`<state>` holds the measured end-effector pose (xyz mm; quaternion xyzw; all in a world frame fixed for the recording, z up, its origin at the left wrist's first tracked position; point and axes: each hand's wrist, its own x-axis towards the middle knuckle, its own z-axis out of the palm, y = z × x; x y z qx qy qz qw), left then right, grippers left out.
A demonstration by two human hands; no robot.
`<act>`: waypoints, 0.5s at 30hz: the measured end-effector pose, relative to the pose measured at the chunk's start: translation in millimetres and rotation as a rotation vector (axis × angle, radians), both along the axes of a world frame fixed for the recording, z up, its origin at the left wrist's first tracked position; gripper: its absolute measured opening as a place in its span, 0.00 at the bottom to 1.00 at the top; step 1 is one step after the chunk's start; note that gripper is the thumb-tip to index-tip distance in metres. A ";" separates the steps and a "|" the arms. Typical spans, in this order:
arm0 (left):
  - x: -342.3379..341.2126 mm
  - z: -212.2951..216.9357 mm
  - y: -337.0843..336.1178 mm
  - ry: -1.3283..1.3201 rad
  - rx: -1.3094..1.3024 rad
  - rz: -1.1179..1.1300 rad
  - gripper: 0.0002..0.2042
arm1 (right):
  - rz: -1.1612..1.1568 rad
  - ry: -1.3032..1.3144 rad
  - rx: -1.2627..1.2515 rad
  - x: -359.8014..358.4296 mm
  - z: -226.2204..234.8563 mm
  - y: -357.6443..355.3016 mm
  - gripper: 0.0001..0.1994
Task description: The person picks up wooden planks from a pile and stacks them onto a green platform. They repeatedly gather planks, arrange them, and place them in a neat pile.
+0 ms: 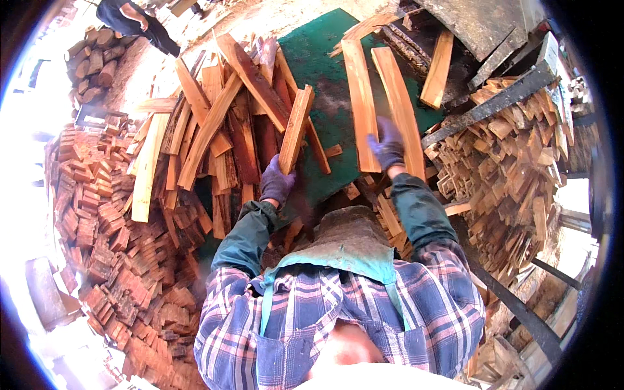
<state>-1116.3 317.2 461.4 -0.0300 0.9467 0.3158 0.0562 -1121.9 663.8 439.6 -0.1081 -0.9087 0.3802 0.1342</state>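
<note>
My left hand [277, 181], in a purple glove, grips the near end of a short split wood slat [296, 129], which points away from me over the edge of a green work surface [329, 55]. My gloved right hand [388, 144] is slightly blurred, its thumb apart from its fingers. It lies between two long pale slats: a left one [359, 97], whose edge the thumb meets, and a right one [398, 104]. Whether it presses on either slat I cannot tell.
Loose slats [214, 123] lie crisscrossed at my left, above stacked cut wood [117, 253]. More split pieces [500, 162] are heaped at right behind a dark metal bar [487, 107]. Round logs [94, 62] are piled far left, near another person [140, 23].
</note>
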 end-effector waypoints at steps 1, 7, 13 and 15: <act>-2.5 1.3 -2.1 -0.025 0.017 -0.017 0.30 | -0.018 -0.314 0.089 -6.7 -0.2 -24.9 0.36; -13.2 11.1 -17.2 -0.184 0.231 0.009 0.27 | -0.101 -0.543 0.184 -17.4 6.3 -56.3 0.38; -40.8 11.9 17.6 -0.443 0.977 0.111 0.23 | 0.091 -0.226 -0.831 -4.6 24.5 -15.4 0.43; -49.6 11.0 44.1 -0.374 0.800 0.102 0.24 | 0.116 -0.289 -1.080 7.1 30.8 -24.0 0.39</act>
